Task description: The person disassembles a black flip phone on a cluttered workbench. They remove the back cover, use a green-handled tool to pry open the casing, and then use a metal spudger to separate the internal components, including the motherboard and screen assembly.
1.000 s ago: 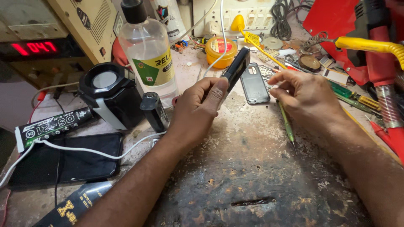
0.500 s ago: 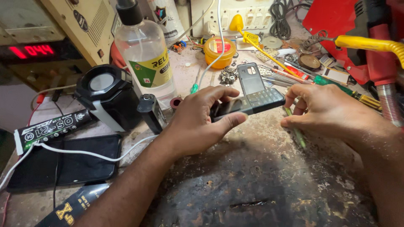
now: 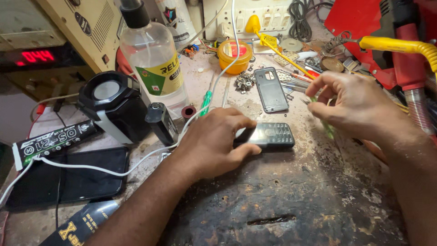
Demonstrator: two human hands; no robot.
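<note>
the left hand (image 3: 214, 143) lies flat on top of a small dark keypad phone (image 3: 268, 135). the phone lies face up on the worn brown work table (image 3: 291, 200), and the thumb and fingers press on its left end, so the hand is holding it down. the buttons on the right end of the phone still show.

the right hand (image 3: 359, 107) is up a little, to the right of the phone and not touching it. its fingers are pinched shut on a thin green tool (image 3: 327, 129) (it looks like a small screwdriver, but part of it is hidden by the hand). the two hands are apart, with the phone between them.

just behind the phone lies a grey phone back cover (image 3: 270, 89), flat on the table. a little pile of tiny metal bits (image 3: 245, 82) sits beside the cover. a round orange tin (image 3: 234, 56) stands farther back. a big clear bottle (image 3: 154, 59) with a black cap stands to the left, near a black lamp-like box (image 3: 111, 107). a white cable (image 3: 114, 171) runs across the table, close by the left wrist. a flat black phone (image 3: 68, 180) lies at the far left under the cable.
</note>
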